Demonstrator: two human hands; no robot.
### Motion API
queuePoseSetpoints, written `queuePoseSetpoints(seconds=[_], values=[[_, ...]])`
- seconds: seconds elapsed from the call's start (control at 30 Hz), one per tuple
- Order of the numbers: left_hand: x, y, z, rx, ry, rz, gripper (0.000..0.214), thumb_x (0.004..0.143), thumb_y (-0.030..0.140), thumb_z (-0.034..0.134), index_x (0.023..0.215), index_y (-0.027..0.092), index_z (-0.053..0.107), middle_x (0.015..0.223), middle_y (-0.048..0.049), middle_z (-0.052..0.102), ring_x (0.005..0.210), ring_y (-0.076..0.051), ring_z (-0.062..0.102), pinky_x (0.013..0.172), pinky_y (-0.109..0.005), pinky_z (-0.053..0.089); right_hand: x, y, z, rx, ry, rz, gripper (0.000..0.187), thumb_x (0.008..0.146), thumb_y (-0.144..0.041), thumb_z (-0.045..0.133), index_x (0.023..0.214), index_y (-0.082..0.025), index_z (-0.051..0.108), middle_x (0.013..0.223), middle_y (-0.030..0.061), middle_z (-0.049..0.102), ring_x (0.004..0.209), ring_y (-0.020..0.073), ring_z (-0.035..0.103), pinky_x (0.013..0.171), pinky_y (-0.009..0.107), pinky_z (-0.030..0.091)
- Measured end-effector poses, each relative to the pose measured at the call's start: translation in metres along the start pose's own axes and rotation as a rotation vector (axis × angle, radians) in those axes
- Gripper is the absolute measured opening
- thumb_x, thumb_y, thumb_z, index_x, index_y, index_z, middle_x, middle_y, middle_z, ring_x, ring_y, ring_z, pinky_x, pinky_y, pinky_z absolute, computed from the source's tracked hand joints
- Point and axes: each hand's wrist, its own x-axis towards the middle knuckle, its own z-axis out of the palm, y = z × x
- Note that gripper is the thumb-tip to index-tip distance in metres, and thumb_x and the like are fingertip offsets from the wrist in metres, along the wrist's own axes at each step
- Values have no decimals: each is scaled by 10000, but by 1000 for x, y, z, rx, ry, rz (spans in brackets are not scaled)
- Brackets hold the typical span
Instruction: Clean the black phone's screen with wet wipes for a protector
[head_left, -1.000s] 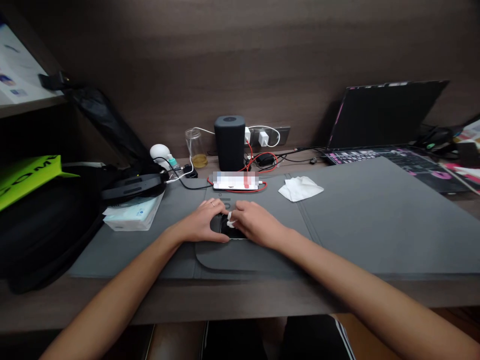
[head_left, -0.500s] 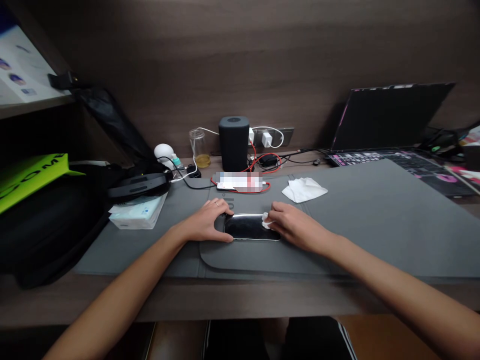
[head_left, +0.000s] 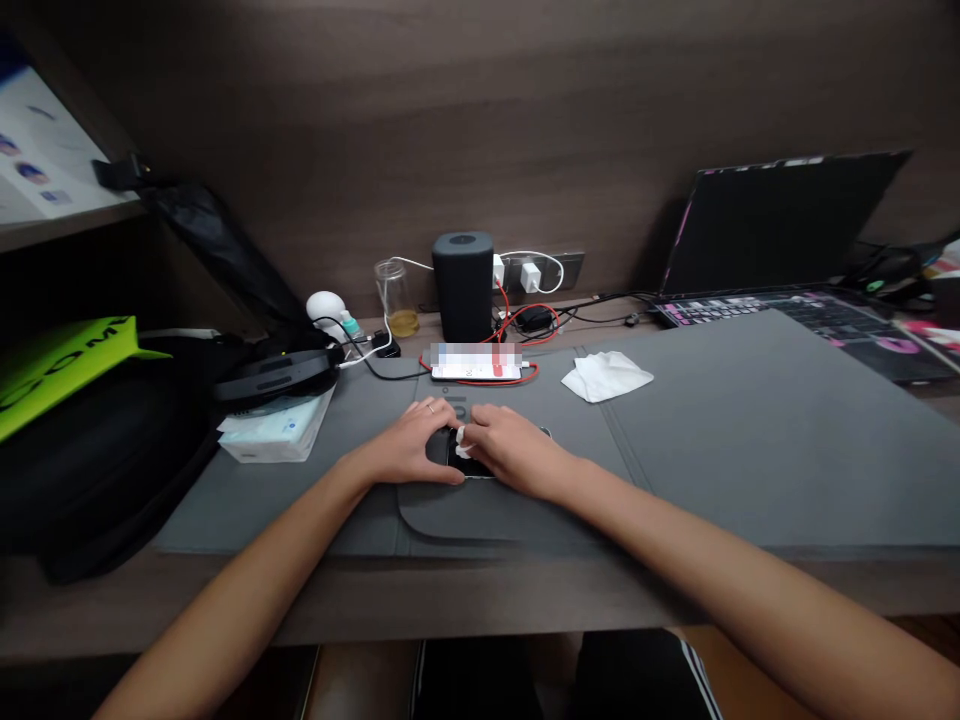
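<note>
A black-screened smartphone (head_left: 474, 468) lies flat on the grey desk mat (head_left: 750, 450), largely covered by my hands. My left hand (head_left: 405, 445) grips its left end, thumb on the near edge and fingers on the far edge. Pinched in my right hand (head_left: 517, 452) is a crumpled white tissue (head_left: 461, 446), pressed to the screen near the phone's left end. Another white tissue (head_left: 607, 377) is spread on the mat, beyond my right hand and to its right.
Behind my hands lies a second phone (head_left: 476, 363) with a lit screen and red cable. A black speaker (head_left: 463, 290) and a glass jar (head_left: 397, 300) stand at the wall. A tissue pack (head_left: 281, 430) sits left, an open laptop (head_left: 780, 230) back right.
My right hand has slid the crumpled tissue left across the screen, from the right end toward my left hand. My left hand keeps its hold on the phone.
</note>
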Motion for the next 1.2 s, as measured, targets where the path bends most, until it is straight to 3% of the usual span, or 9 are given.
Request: queuePoseSetpoints(seconds=[0.3, 0.47, 0.67, 1.0, 1.1, 1.2], values=[[0, 0, 0, 7, -2, -7, 556, 747, 500, 817, 1166, 215, 587, 1189, -75, 579, 1136, -306, 517, 1015, -462, 380, -66, 34, -27, -23, -20, 67, 196, 1009, -179, 465, 929, -151, 642, 896, 76, 552, 795, 194, 480, 736, 317, 352], [1, -1, 0, -3, 0, -8, 559, 747, 498, 815, 1175, 217, 591, 1190, -74, 583, 1130, -304, 523, 1007, -455, 388, -79, 45, -34, 7, -23, 101, 215, 1009, -198, 455, 948, -142, 653, 899, 95, 554, 782, 201, 503, 704, 313, 379], [2, 1, 0, -4, 6, -10, 576, 729, 493, 833, 1171, 213, 592, 1166, -70, 582, 1123, -301, 525, 1003, -450, 392, -63, 48, -34, 8, -40, 90, 216, 999, -169, 451, 979, -145, 665, 910, 94, 563, 779, 199, 521, 704, 309, 382], [3, -3, 2, 3, 28, -5, 554, 701, 546, 830, 1067, 209, 585, 1109, -65, 593, 1056, -300, 529, 968, -444, 410, 14, 15, 0, -41, -1, -161, 136, 959, -161, 565, 1005, -129, 689, 952, 100, 613, 877, 221, 534, 771, 330, 353], [3, -3, 2, -1, 30, -10, 552, 702, 545, 826, 1066, 209, 583, 1107, -64, 593, 1053, -298, 527, 981, -450, 403, 14, 16, 1, -51, 1, -174, 147, 967, -172, 560, 1019, -127, 689, 953, 102, 612, 869, 216, 530, 771, 329, 350], [3, -2, 2, -9, 24, -6, 557, 719, 534, 820, 1115, 220, 587, 1143, -61, 584, 1101, -299, 525, 1008, -451, 388, -5, 28, -8, -45, -18, -112, 182, 986, -172, 513, 1036, -140, 685, 912, 87, 588, 816, 202, 516, 751, 318, 355]])
